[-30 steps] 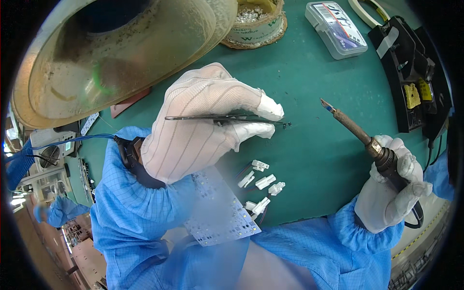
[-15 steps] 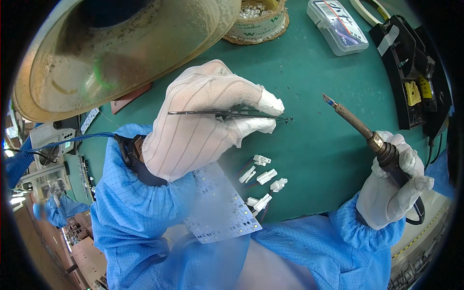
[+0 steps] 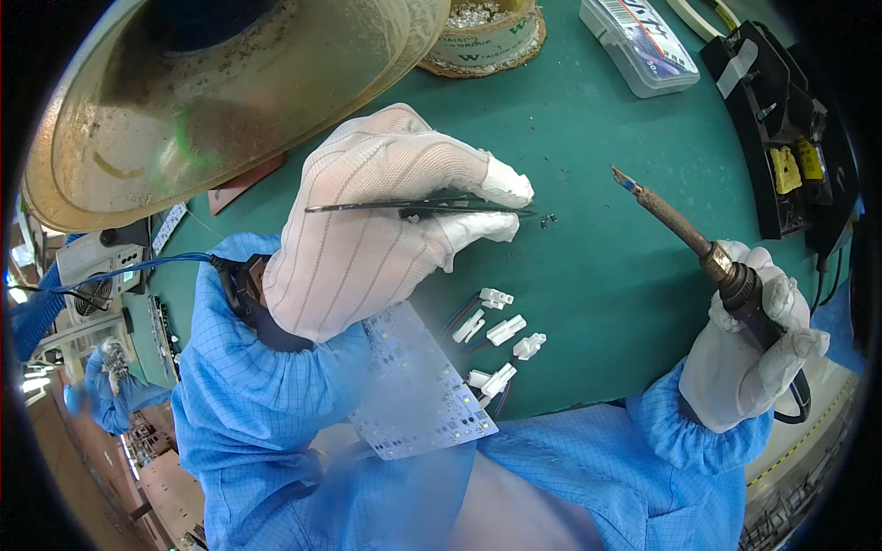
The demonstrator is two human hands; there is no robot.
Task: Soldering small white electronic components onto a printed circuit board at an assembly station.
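Wearing a striped white glove, my left hand (image 3: 377, 220) pinches dark tweezers (image 3: 432, 207) between thumb and forefinger. The tweezers' tips point right, just short of a few tiny dark parts (image 3: 548, 220) on the green mat. My gloved right hand (image 3: 749, 340) is wrapped round the handle of a soldering iron (image 3: 684, 230), its tip raised and pointing up and left, apart from everything. Below my left forearm a white circuit board (image 3: 413, 395) lies partly hidden by the sleeve. Several white plugs (image 3: 505, 331) with thin wires rest beside it.
A large extraction hood (image 3: 248, 101) overhangs the upper left. Beyond it stands a round tub (image 3: 487, 41) of metal bits. A clear plastic box (image 3: 640, 46) lies at the back, and a black iron stand (image 3: 763, 138) with a yellow sponge is at the right. A blue-sleeved person (image 3: 110, 390) is far left.
My left hand and the tweezers have moved slightly left and up, so the tips now sit away from the tiny parts. The iron has barely shifted.
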